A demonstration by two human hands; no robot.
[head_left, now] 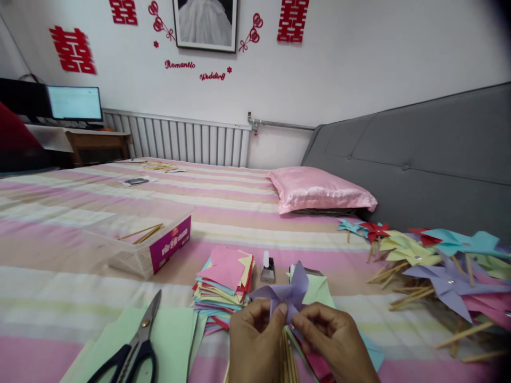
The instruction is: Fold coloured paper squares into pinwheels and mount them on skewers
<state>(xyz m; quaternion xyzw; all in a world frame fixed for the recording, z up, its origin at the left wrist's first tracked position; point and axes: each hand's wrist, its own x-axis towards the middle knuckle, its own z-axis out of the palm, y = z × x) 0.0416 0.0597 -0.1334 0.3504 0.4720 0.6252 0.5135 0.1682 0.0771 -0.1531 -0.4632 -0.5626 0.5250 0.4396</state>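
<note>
A purple paper pinwheel (288, 290) is held up between both hands at the bottom centre. My left hand (254, 340) pinches its folded centre from the left, fingers closed. My right hand (335, 340) pinches it from the right, fingers closed too. Thin wooden sticks (288, 357) lie under the hands. A stack of coloured cut paper squares (224, 282) sits just left of the pinwheel. A pale green paper (318, 290) lies behind it.
Black-handled scissors (133, 348) rest on green sheets (171, 335) at the bottom left. A clear box with a pink label (154, 246) holds sticks. A small punch tool (267, 267) stands behind the stack. Several finished pinwheels (439, 266) pile up on the right, near a pink pillow (319, 189).
</note>
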